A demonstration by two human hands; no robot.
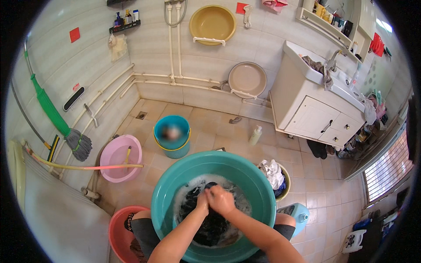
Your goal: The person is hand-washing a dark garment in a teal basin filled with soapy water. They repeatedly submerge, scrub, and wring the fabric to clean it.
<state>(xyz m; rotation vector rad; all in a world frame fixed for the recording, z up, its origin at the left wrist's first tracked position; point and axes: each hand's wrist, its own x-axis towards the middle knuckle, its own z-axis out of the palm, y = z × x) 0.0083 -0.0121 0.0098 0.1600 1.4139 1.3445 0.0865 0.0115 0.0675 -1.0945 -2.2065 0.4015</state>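
Observation:
A large teal basin point(169, 188) stands between my knees, holding sudsy water. Dark wet clothing point(212, 230) lies in the foam, its exact kind not clear. Over the basin's middle, my left hand point(202, 203) and my right hand point(221, 200) are closed together on a bunched piece of dark cloth point(211, 185). A bit of that cloth sticks out beyond the fingers; the rest hangs toward the water or is hidden by my hands.
A red basin point(117, 230) with clothes sits at my left, near a pink basin point(134, 151) and a blue bucket point(182, 152). To the right are a laundry basket point(285, 188) and a light-blue jug point(301, 218). A hose point(87, 167) reaches in from the left.

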